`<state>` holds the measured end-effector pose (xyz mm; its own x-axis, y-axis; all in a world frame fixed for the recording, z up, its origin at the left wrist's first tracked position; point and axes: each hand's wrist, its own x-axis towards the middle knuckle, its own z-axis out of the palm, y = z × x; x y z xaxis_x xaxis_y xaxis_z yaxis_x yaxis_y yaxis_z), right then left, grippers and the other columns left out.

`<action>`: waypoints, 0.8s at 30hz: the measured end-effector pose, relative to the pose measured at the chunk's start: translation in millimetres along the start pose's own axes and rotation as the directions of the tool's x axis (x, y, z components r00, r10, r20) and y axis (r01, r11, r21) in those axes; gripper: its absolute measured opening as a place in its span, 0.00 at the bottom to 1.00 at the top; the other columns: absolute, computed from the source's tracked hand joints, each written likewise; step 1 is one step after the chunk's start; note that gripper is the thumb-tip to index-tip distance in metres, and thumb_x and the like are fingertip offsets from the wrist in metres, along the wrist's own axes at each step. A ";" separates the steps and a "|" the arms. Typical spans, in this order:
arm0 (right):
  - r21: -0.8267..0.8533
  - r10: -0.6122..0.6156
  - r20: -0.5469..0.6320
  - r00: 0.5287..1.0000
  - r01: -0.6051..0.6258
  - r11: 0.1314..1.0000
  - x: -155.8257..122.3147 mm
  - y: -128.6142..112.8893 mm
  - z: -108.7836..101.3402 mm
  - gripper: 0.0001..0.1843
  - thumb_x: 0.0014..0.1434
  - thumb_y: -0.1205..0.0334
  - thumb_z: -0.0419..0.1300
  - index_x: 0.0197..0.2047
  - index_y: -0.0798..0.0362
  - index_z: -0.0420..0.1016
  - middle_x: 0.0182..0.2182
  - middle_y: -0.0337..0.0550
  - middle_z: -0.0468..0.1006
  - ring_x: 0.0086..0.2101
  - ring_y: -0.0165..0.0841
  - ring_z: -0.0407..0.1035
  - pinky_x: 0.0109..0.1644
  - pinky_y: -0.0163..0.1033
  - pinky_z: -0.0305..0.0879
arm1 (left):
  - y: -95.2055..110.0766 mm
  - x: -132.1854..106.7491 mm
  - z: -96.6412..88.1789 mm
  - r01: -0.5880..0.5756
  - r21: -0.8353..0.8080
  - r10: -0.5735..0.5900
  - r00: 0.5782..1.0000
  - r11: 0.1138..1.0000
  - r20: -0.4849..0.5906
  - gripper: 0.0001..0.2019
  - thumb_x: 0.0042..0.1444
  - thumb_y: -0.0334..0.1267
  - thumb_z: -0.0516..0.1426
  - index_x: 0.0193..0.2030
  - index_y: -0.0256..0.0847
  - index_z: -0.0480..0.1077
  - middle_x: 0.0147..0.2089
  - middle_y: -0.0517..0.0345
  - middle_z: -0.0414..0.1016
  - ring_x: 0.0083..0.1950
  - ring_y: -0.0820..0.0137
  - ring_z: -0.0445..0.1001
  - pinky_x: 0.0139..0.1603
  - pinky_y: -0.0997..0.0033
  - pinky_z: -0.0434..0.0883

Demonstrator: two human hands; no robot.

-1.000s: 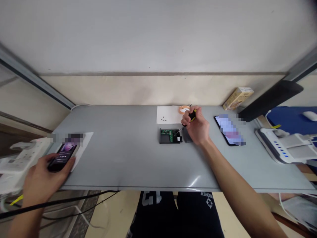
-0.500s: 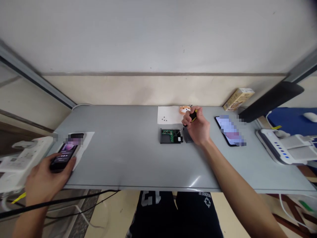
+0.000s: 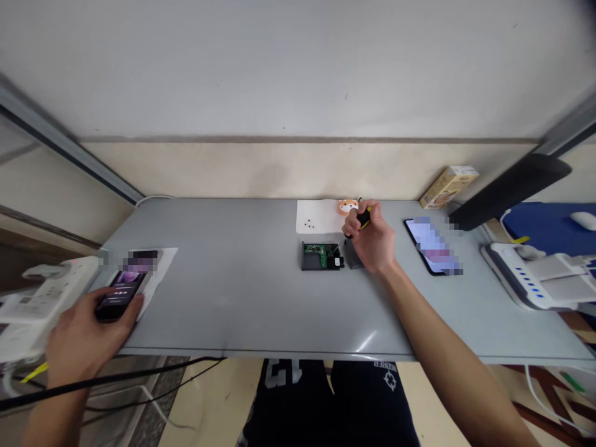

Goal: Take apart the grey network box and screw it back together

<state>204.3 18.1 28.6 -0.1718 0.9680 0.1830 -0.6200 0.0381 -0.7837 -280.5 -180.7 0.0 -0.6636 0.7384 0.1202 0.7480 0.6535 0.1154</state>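
Applying a screwdriver point(image 3: 364, 216), seemingly, to the open gadget point(image 3: 313, 259) at frame centre, the right hand point(image 3: 373, 241) wraps it fist-like; lower left, the left hand point(image 3: 84, 335) clasps a phone point(image 3: 118, 299). The next move likely needs steady pressure.

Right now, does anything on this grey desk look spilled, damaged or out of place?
Nothing looks spilled or damaged. The small rectangular dark case stands out: it lies open, its green circuit board bare, while small black pieces, possibly screws, lie loose on the white paper sheet.

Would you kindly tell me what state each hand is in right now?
Left hand: closed, holding a phone.
Right hand: closed, holding a black-and-yellow screwdriver.
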 end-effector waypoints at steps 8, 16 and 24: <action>-0.054 -0.006 -0.020 1.000 0.005 0.999 0.1 1.0 -0.5 0.18 0.68 0.41 0.56 0.35 0.46 0.63 0.27 0.36 0.56 0.25 0.31 0.52 0.33 0.39 0.61 | 13.7 18.1 -5.1 -0.043 0.075 0.045 0.998 0.996 -0.032 0.44 0.57 0.72 0.49 0.69 0.38 0.65 0.61 0.34 0.74 0.64 0.38 0.72 0.63 0.40 0.69; -0.021 -0.010 0.006 1.000 0.010 1.000 0.6 2.2 -2.2 0.17 0.69 0.43 0.55 0.36 0.46 0.64 0.26 0.36 0.56 0.25 0.31 0.52 0.33 0.39 0.60 | 37.9 47.9 -8.7 -0.036 0.089 0.029 0.997 0.995 0.077 0.43 0.58 0.65 0.55 0.71 0.37 0.61 0.63 0.30 0.71 0.63 0.36 0.71 0.61 0.39 0.70; 0.006 -0.002 0.026 1.000 0.002 1.000 0.7 2.1 -2.2 0.17 0.70 0.43 0.55 0.36 0.47 0.64 0.26 0.35 0.56 0.25 0.29 0.53 0.33 0.38 0.60 | 55.1 45.4 -14.6 0.038 0.037 -0.041 0.997 0.999 0.071 0.44 0.56 0.65 0.57 0.71 0.35 0.60 0.66 0.29 0.70 0.67 0.32 0.67 0.61 0.35 0.69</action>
<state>204.6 19.5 25.8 -0.1904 0.9611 0.2003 -0.6251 0.0386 -0.7795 -269.5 -113.6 26.2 -0.6913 0.7211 0.0456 0.7220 0.6869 0.0835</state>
